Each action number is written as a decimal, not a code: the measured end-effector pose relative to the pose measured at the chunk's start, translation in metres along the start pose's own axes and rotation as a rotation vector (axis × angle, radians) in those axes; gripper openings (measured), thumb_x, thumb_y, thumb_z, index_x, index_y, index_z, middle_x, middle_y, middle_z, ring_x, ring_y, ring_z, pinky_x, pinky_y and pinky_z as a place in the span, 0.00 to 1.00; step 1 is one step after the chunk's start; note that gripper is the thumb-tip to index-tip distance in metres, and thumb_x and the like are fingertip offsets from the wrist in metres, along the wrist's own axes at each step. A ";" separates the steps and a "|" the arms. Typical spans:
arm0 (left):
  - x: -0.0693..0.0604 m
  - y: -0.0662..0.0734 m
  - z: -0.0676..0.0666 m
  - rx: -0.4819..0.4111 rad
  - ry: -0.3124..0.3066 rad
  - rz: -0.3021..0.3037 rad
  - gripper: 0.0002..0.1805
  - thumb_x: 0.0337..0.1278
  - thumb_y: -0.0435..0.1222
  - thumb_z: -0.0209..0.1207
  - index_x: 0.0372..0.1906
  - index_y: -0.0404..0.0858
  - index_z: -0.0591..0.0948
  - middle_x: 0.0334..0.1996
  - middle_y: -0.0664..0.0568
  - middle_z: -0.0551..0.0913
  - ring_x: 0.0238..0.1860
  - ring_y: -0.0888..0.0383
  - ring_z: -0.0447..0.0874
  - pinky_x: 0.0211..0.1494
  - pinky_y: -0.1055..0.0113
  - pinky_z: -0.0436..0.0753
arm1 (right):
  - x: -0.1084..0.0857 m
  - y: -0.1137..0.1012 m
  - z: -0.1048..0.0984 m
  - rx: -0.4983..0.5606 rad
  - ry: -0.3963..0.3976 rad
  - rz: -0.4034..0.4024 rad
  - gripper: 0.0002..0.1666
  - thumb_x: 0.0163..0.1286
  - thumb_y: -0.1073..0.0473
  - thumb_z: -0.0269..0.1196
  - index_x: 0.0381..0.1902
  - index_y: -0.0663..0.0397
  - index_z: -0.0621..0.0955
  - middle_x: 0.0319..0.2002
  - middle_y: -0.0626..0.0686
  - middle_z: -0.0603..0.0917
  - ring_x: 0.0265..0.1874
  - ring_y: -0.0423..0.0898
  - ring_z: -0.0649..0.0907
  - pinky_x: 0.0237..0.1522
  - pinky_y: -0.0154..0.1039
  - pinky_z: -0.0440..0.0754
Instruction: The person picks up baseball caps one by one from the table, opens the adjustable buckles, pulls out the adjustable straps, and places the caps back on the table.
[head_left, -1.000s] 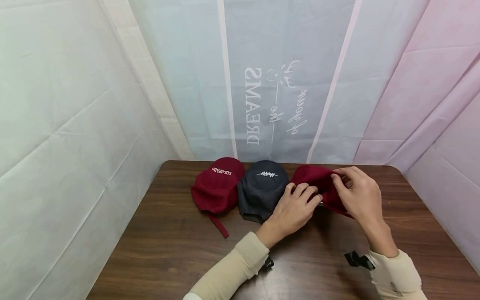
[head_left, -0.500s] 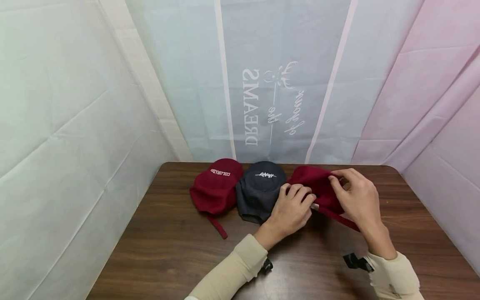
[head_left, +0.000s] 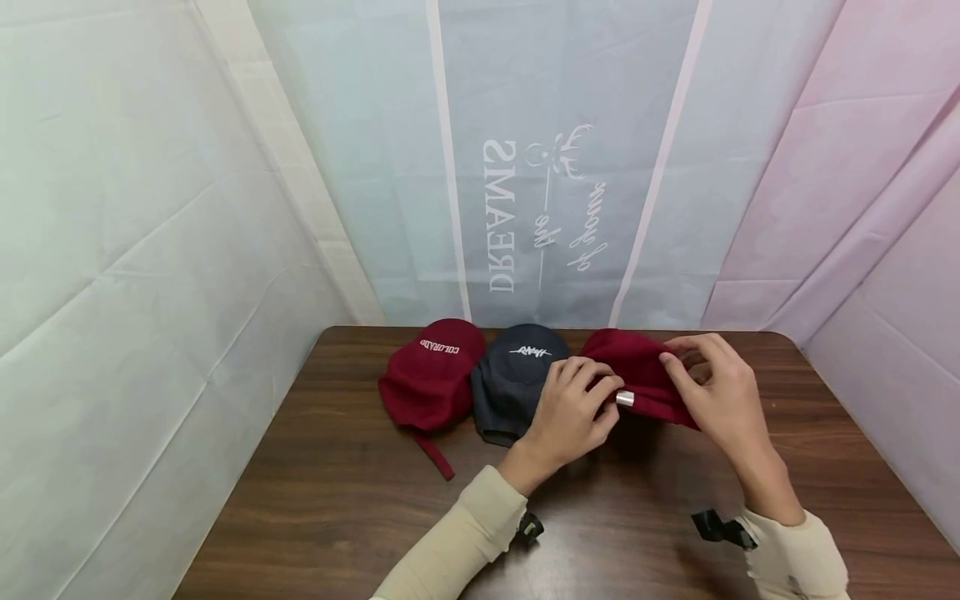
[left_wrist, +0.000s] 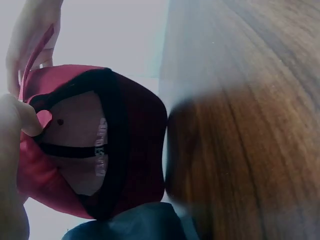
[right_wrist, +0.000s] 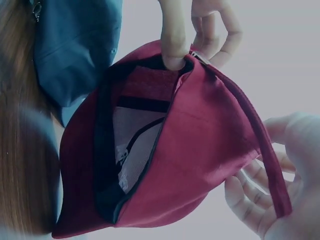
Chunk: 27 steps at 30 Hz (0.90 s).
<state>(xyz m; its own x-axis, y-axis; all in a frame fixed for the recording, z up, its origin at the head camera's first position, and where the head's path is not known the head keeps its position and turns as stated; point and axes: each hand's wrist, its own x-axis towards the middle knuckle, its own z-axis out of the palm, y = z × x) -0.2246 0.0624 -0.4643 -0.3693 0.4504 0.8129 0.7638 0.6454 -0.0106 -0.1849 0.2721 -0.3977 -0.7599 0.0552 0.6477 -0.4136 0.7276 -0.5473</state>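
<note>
At the right of the row, a red cap (head_left: pixel 637 362) is held between both hands, its brim down on the table in the wrist views. My left hand (head_left: pixel 573 408) pinches the cap's rear edge beside a silver buckle (head_left: pixel 625 398); in the right wrist view its thumb (right_wrist: pixel 174 45) reaches inside the opening. My right hand (head_left: pixel 716 387) holds the other side of the crown with thumb and fingers. The cap's strap (right_wrist: pixel 265 145) hangs loose near the right palm. In the left wrist view the cap (left_wrist: pixel 142 145) shows its dark inner band.
A dark blue-grey cap (head_left: pixel 498 400) sits just left of the held cap, partly behind my left hand. Left of it is another red cap (head_left: pixel 431 383) with white lettering, its strap (head_left: pixel 433 457) on the table (head_left: pixel 330 500). Fabric hangs behind the table.
The left hand has shifted slightly left and turned, bringing the buckle into clearer view. The strap end, seen below the right hand half a second ago, has swung up. The other caps stay put.
</note>
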 end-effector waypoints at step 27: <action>0.008 -0.015 -0.015 -0.120 0.070 -0.144 0.10 0.62 0.35 0.65 0.47 0.46 0.87 0.54 0.53 0.83 0.54 0.58 0.80 0.53 0.64 0.79 | -0.006 -0.009 -0.012 0.238 -0.202 0.190 0.10 0.81 0.59 0.62 0.40 0.57 0.86 0.18 0.46 0.80 0.17 0.41 0.78 0.20 0.34 0.73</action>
<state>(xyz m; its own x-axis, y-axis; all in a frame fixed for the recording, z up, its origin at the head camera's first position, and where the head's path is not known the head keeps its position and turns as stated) -0.2308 0.0467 -0.4491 -0.4448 0.3126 0.8393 0.7650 0.6200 0.1744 -0.1709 0.2733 -0.3908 -0.9082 0.0202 0.4181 -0.3431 0.5363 -0.7711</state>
